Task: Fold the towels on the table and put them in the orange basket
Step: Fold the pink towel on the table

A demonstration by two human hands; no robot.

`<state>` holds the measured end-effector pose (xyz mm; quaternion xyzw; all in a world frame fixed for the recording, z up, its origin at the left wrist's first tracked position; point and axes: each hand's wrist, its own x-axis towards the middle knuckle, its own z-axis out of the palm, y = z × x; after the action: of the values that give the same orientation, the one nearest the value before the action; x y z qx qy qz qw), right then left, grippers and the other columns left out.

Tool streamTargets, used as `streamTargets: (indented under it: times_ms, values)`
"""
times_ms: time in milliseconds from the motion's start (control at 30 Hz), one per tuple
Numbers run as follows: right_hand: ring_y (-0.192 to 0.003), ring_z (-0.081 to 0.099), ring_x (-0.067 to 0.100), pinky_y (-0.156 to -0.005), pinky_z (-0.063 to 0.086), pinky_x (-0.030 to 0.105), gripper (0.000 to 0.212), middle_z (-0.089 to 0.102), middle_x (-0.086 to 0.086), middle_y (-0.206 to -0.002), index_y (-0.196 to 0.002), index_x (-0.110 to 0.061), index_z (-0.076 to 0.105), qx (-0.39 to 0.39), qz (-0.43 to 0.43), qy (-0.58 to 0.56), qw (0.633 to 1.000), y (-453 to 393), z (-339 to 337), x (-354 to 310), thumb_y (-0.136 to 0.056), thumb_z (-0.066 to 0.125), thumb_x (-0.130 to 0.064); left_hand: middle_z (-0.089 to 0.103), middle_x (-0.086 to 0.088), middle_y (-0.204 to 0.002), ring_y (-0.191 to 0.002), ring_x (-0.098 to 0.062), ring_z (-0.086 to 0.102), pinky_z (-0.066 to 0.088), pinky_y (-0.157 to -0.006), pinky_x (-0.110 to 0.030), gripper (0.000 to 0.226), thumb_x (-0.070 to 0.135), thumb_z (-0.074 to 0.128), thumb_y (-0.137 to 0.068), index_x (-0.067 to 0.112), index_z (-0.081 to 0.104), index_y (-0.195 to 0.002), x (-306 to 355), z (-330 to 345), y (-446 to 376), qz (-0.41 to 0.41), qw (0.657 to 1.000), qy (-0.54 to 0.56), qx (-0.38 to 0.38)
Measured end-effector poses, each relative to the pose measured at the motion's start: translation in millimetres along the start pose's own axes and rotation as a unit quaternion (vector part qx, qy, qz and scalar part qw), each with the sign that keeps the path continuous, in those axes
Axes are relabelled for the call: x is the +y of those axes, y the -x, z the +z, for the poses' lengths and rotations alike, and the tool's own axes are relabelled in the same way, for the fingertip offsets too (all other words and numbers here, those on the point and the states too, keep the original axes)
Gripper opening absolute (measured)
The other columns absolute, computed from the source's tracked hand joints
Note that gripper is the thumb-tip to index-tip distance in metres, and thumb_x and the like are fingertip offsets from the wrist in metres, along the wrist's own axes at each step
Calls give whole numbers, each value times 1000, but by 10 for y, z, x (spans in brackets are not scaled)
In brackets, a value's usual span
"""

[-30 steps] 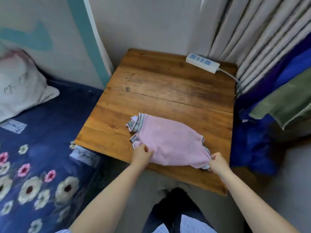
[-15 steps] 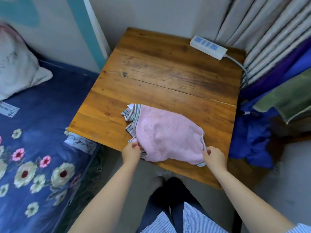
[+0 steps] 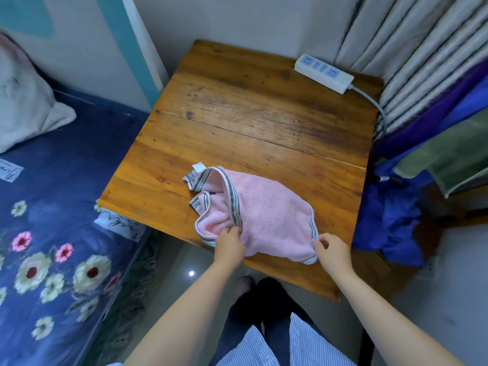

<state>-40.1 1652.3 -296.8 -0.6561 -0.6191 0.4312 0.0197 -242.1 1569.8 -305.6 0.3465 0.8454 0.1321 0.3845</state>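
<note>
A pink towel (image 3: 266,210) with a striped border lies folded over on the near part of the wooden table (image 3: 250,122). My left hand (image 3: 229,243) pinches its near left corner, and the upper layer is lifted there so the inside shows. My right hand (image 3: 333,251) pinches the near right corner at the striped edge. A white label sticks out at the towel's far left end. No orange basket is in view.
A white power strip (image 3: 324,72) with its cable lies at the table's far right corner. A bed with a blue flowered sheet (image 3: 52,233) and a pillow (image 3: 23,101) stands to the left. Curtains and blue, purple and green cloths (image 3: 433,143) hang on the right.
Both hands have taken hold of the towel's near corners. The left hand has lifted the upper layer, opening the fold at the left end. The camera has tilted downward.
</note>
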Motion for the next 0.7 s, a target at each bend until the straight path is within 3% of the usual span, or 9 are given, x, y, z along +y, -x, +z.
streamTargets:
  times_ms: [167,400,533,633,700]
  values:
    - [-80,55,32,-68,40,27,24,62,22,-87,-82,7,61,-7,-4,-15,1000,-8,-47,64,-91,46,-9,60,-18,-115,-110,-34,49,40,-88,-39,26,13,41,-91,0,61,-101,64,38,-19,-45,997,-42,47]
    - [-76,52,23,-64,39,25,19,58,12,-80,-83,2,60,-15,6,-50,999,-55,-95,16,-90,46,-8,68,-17,-91,-86,-29,59,42,-72,-28,14,6,53,-83,0,66,-86,57,-94,32,-75,989,113,59]
    - [-81,51,21,-71,40,27,11,56,7,-83,-88,-2,60,17,37,-97,994,-164,-136,-7,-89,50,-7,57,-9,-70,-76,-21,50,37,-68,-25,12,-2,57,-80,6,57,-72,70,-271,27,-70,976,185,91]
    - [-79,52,23,-69,41,29,15,59,9,-84,-93,1,63,32,88,-165,982,-266,-198,19,-89,51,-6,53,-5,-79,-81,-20,50,39,-72,-27,14,-2,57,-82,9,51,-88,31,-522,2,-83,961,219,144]
    - [-67,50,20,-57,39,28,13,58,9,-74,-91,-1,64,19,130,-211,969,-326,-263,16,-89,52,-6,53,-6,-81,-81,-19,49,38,-69,-27,12,0,56,-85,10,52,-90,-43,-723,-45,-97,961,217,142]
